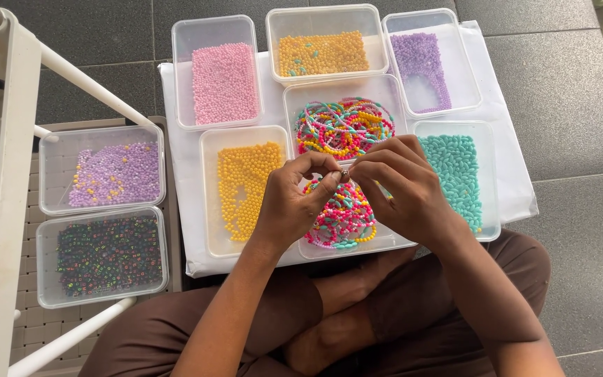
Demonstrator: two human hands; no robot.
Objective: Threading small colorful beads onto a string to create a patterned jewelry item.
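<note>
A small bead (344,172) is being pinched between the left hand (294,202) and right hand (403,185), brought together above the tub of bracelets (378,87), so dropped beads are being caught.

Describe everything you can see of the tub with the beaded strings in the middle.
The middle tub is a clear, rectangular plastic container, open-topped, lying flat on a white sheet among tubs of loose beads. It holds tangled beaded loops in pink, yellow and turquoise. The left hand and right hand hover over its near half.

Bright, even daylight, soft faint shadows, sharp focus throughout, slight wide-angle stretch at the edges.
</note>
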